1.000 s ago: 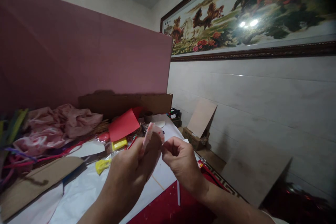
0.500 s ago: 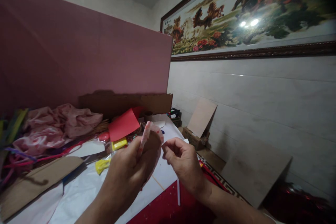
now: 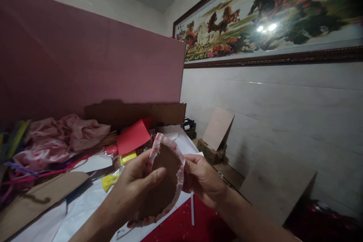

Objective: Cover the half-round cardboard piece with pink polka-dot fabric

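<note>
Between my hands is a rounded piece of brown cardboard, its edge wrapped in pink-and-white patterned fabric. My left hand grips it from the left, thumb pressed across the bare cardboard face and the fingers behind. At the right edge, the fingers of my right hand pinch the fabric rim. The piece is held up over the white sheet, tilted so the cardboard side faces me. My right fingertips are partly hidden by the hand itself.
Crumpled pink fabric, a red paper sheet, a yellow packet and a long cardboard piece lie to the left. A white stick rests on the red surface. Cardboard panels lean by the wall.
The cardboard piece has turned so its flat face shows more fully. My right hand, earlier just off its edge, now pinches the fabric rim.
</note>
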The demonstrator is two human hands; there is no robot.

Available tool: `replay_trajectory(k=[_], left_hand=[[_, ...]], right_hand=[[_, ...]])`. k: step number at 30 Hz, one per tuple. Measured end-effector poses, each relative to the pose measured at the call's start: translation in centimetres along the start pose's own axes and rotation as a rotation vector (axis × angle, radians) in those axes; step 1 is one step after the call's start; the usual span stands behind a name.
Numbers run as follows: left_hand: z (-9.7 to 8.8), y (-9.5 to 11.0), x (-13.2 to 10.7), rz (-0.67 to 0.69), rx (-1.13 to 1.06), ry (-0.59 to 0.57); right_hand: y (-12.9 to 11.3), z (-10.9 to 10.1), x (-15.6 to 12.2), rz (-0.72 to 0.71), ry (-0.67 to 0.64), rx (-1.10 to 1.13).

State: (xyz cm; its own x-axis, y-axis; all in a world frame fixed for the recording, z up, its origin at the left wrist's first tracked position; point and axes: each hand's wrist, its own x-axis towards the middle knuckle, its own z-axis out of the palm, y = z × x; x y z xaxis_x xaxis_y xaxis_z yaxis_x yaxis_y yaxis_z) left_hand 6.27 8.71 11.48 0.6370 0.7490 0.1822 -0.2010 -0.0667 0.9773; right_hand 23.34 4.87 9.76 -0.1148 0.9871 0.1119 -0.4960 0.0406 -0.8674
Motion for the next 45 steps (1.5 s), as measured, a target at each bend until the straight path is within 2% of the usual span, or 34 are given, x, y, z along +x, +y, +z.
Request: replay_trajectory(k=[7,12,15,21,27,36,42,45], left_hand=[[0.3,1.0,-0.5,-0.003,-0.001,-0.046],[0.5,1.2,-0.7,0.001,0.028,-0.013],[0.4,1.3,-0.7,0.004,0.058,-0.012],[0.0,1.0,-0.7,-0.004,-0.027,-0.012],[-0.1,0.4,-0.8,-0.02,-0.082,-0.018],[0.6,0.6,-0.8,0.018,-0.14,-0.021],[0.5,0.2,-0.3,-0.036,-0.123,0.04],[0.5,0.2,-0.1,-0.054,-0.138,0.038]], right_hand=[[0.1,0.1,-0.2,-0.072,-0.079,-0.001],[0.5,0.1,-0.1,-0.125,-0.073,-0.076],[0.6,0.0,-0.2,-0.209,-0.072,-0.219],[-0.5,0.6,-1.0,-0.405,-0.041,-0.596],[-0.8,0.9,-1.2,-0.429,-0.048,-0.64],[-0.3,0.6,-0.7,-0.568,0.0,-0.796],[0.7,0.2,0.0,-0.738,0.123,-0.956],[0.9,0.1,-0.1,-0.707,0.13,-0.916]])
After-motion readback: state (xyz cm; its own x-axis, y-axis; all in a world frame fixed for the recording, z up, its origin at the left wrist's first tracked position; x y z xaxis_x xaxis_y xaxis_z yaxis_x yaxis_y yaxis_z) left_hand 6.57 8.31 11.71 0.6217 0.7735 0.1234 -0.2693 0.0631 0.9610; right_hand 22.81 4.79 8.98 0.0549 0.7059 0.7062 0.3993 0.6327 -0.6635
